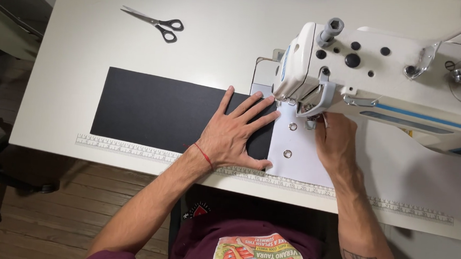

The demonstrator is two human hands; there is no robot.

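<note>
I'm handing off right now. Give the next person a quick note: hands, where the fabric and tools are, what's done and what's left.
Left hand: flat, fingers spread, pressing the black fabric on the white table, fingertips near the sewing machine head.
Right hand: on the table under the machine head, fingers hidden behind it; grip cannot be told.
Fabric: lies left of the needle area, its right end at the machine, long edge along the ruler strip at the table's front.
Scissors: far left of the table, untouched.
Done: fabric laid in place. No stitching visible; sewing seems left.
</note>
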